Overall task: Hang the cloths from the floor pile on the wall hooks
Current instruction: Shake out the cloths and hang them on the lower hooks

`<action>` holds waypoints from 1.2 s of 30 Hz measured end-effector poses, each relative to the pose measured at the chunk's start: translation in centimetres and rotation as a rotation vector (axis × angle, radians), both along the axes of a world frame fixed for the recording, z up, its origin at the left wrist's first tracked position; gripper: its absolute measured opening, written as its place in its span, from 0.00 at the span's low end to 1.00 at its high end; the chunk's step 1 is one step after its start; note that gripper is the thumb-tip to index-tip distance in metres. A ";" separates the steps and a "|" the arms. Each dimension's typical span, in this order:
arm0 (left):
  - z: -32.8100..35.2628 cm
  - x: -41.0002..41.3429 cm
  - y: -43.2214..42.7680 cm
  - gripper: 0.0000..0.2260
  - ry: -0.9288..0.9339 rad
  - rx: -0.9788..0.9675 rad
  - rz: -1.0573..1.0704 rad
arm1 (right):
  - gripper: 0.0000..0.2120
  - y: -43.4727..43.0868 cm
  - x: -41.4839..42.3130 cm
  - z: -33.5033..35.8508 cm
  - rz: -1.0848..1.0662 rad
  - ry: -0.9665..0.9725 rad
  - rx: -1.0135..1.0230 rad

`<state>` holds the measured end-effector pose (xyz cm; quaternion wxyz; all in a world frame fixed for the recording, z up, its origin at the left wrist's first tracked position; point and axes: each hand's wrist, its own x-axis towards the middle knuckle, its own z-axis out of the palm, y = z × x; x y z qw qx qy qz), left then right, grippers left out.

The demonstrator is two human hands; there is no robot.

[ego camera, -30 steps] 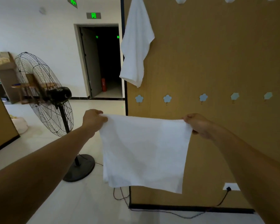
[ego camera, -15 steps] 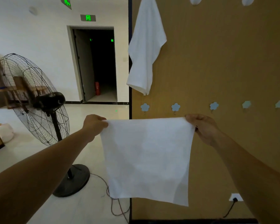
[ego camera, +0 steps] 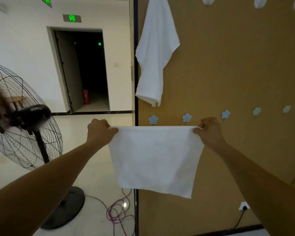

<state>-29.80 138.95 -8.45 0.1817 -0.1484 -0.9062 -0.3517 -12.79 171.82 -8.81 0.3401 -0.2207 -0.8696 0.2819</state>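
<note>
A square white cloth (ego camera: 154, 159) hangs spread flat in front of the brown wall panel (ego camera: 228, 65). My left hand (ego camera: 100, 131) pinches its top left corner and my right hand (ego camera: 209, 132) pinches its top right corner. Just above the cloth's top edge runs a row of pale blue flower-shaped hooks (ego camera: 186, 118). Another white cloth (ego camera: 156, 48) hangs from an upper hook at the panel's left side. More upper hooks (ego camera: 259, 2) show at the top right, bare. The floor pile is out of view.
A black standing fan (ego camera: 22, 120) stands on the pale floor at left, its round base (ego camera: 66, 208) near my left arm. A coiled cable (ego camera: 117, 212) lies by the panel's edge. A wall socket (ego camera: 243, 206) with a plug sits low right. A dark doorway (ego camera: 85, 70) opens behind.
Both hands have lifted the spread cloth slightly, bringing its top edge up to just under the lower hook row. The view has shifted closer to the panel.
</note>
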 end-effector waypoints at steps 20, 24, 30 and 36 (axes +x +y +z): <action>-6.0 -3.2 9.2 0.13 -0.070 -0.132 -0.448 | 0.04 1.4 -11.4 -6.4 0.387 0.012 -0.182; -6.2 -5.4 11.7 0.15 0.088 0.058 -0.208 | 0.08 0.9 -14.4 -6.4 0.261 0.142 -0.068; -7.4 -7.0 15.3 0.11 0.074 0.112 0.100 | 0.13 0.3 -18.1 -7.1 0.139 0.199 0.076; -11.6 -6.4 16.4 0.15 -0.284 0.092 0.072 | 0.14 -1.0 -18.6 -11.5 0.076 0.043 0.064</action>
